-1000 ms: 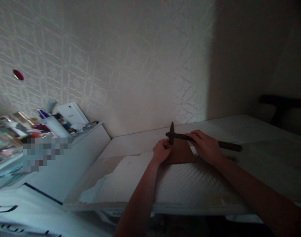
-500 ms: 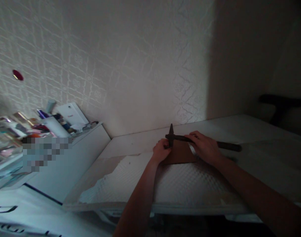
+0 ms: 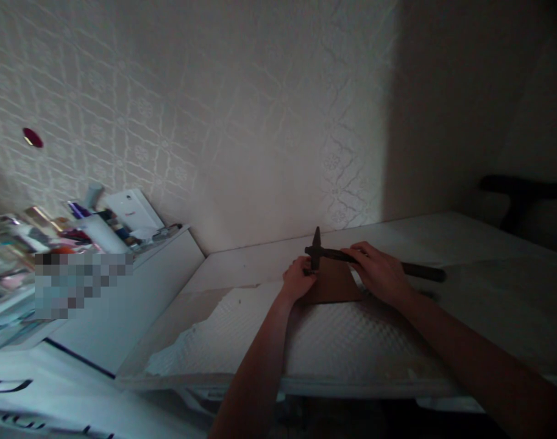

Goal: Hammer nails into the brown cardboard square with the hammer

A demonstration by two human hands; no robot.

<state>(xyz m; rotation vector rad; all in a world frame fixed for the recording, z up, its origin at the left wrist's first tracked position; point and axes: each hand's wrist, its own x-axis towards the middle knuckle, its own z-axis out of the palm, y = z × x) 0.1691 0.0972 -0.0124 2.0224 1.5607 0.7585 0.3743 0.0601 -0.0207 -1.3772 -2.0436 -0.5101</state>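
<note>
A dark hammer (image 3: 415,271) lies across my view, its handle pointing right. My right hand (image 3: 381,271) is closed round the handle about midway along. The hammer head (image 3: 315,251) is over the left part of a brown board (image 3: 336,283), with its narrow end pointing away from me. At the board's left side, my left hand (image 3: 300,278) has its fingers curled in right beside the lower face of the head. Whatever those fingers pinch is too small and dark to make out. The board rests on a white textured sheet (image 3: 242,329).
The sheet covers part of a pale table (image 3: 498,292) against a patterned wall (image 3: 260,122). A white cabinet (image 3: 136,305) on the left carries bottles, a white box (image 3: 134,213) and clutter. A dark T-shaped object (image 3: 520,189) stands beyond the table's right end.
Almost nothing differs. The hammer head has shifted very slightly to the left, still close to my left fingers; both hands keep their places.
</note>
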